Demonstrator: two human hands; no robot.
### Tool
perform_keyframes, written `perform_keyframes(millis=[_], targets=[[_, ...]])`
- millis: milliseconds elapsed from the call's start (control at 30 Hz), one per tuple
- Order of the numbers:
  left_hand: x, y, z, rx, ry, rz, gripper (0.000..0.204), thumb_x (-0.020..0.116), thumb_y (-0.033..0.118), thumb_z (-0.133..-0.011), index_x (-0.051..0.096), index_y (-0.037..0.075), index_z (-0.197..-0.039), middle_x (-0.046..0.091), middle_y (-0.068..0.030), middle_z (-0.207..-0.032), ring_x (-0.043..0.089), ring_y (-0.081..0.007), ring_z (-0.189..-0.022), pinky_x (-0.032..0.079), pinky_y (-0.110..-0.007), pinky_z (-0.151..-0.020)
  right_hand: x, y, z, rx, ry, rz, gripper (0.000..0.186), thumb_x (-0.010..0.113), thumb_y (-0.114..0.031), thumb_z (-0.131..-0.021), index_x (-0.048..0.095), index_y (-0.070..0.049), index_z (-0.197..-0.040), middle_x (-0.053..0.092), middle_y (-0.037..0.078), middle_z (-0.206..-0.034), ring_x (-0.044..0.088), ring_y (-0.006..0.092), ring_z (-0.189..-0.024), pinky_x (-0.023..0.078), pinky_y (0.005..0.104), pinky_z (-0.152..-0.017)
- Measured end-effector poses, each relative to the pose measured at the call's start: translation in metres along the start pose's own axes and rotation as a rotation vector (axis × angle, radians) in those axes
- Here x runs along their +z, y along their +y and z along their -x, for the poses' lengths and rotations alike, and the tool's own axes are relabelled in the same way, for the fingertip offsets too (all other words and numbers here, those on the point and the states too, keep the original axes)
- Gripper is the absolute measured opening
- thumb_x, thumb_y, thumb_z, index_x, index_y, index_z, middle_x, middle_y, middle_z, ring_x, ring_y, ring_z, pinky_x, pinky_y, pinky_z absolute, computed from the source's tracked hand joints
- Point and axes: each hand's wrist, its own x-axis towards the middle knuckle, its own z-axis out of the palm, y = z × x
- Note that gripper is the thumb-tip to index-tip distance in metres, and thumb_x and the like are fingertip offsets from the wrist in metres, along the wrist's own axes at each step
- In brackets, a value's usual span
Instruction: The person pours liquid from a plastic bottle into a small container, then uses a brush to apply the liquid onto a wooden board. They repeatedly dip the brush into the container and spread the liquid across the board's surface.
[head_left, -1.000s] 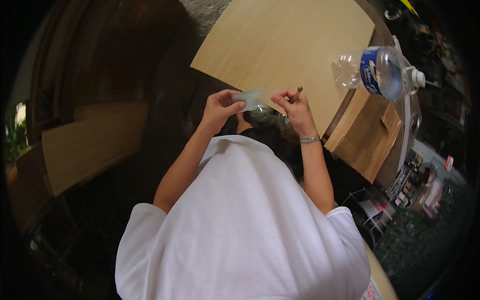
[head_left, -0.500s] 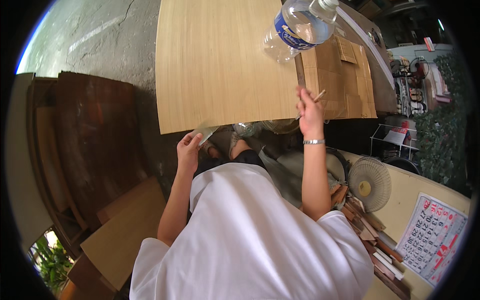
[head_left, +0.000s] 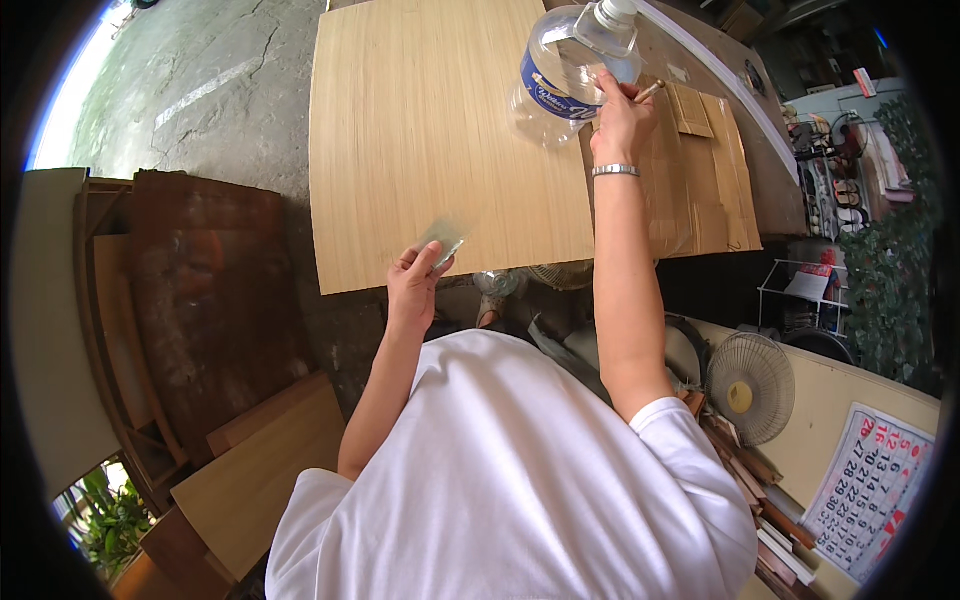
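Note:
My left hand (head_left: 414,276) grips a small clear, glass-like piece (head_left: 442,244) over the near part of a pale plywood board (head_left: 420,130). Farther forward, my right hand (head_left: 622,128) holds a slim brass-coloured tool (head_left: 650,90), with its fingertips at the side of a large clear plastic bottle (head_left: 550,60) that has a blue label. Whether the fingers touch the bottle or anything on it I cannot tell. A folded brown cardboard sheet (head_left: 715,175) lies right of the board, partly behind my right arm.
Dark wood panels (head_left: 210,290) stand at the left on a concrete floor (head_left: 220,70). A desk fan (head_left: 750,385), scrap wood strips (head_left: 740,470) and a calendar (head_left: 865,480) are at the lower right, with a rack (head_left: 795,300) and dark foliage (head_left: 880,300) beyond.
My view has turned. My right hand has moved forward from the board's near edge to the bottle, and my left hand has come forward with the clear piece over the board.

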Motion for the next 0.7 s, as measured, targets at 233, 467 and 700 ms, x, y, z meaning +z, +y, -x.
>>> perform_keyframes(millis=[233, 467, 700], targets=[[0.056, 0.005, 0.003, -0.051, 0.022, 0.053, 0.025, 0.071, 0.014, -0.094, 0.063, -0.005, -0.108, 0.067, -0.0105, -0.103, 0.068, -0.0191, -0.095, 0.058, -0.033, -0.09, -0.008, -0.005, 0.007, -0.04, -0.08, -0.142, 0.022, 0.077, -0.001, -0.085, 0.055, 0.0, -0.09, 0.067, 0.009, -0.088, 0.069, 0.0168, -0.078, 0.051, 0.0267, -0.076], [0.148, 0.041, -0.028, 0.11, -0.07, 0.004, 0.031, 0.072, 0.015, -0.093, 0.062, -0.009, -0.112, 0.066, -0.0131, -0.107, 0.066, -0.0192, -0.103, 0.056, -0.033, -0.092, -0.052, -0.047, -0.008, -0.811, -0.198, 0.62, 0.052, 0.088, -0.03, -0.079, 0.064, -0.007, -0.119, 0.068, 0.007, -0.112, 0.067, 0.0138, -0.088, 0.049, 0.0226, -0.061], [0.233, 0.048, -0.063, 0.247, -0.081, -0.03, 0.035, 0.077, 0.017, -0.089, 0.065, -0.009, -0.109, 0.068, -0.0132, -0.106, 0.069, -0.0209, -0.096, 0.057, -0.03, -0.087, -0.034, -0.078, -0.069, -1.36, -0.565, 0.879, 0.071, 0.088, -0.043, -0.069, 0.061, -0.017, -0.129, 0.054, 0.015, -0.141, 0.063, 0.0312, -0.113, 0.055, 0.0406, -0.088]])
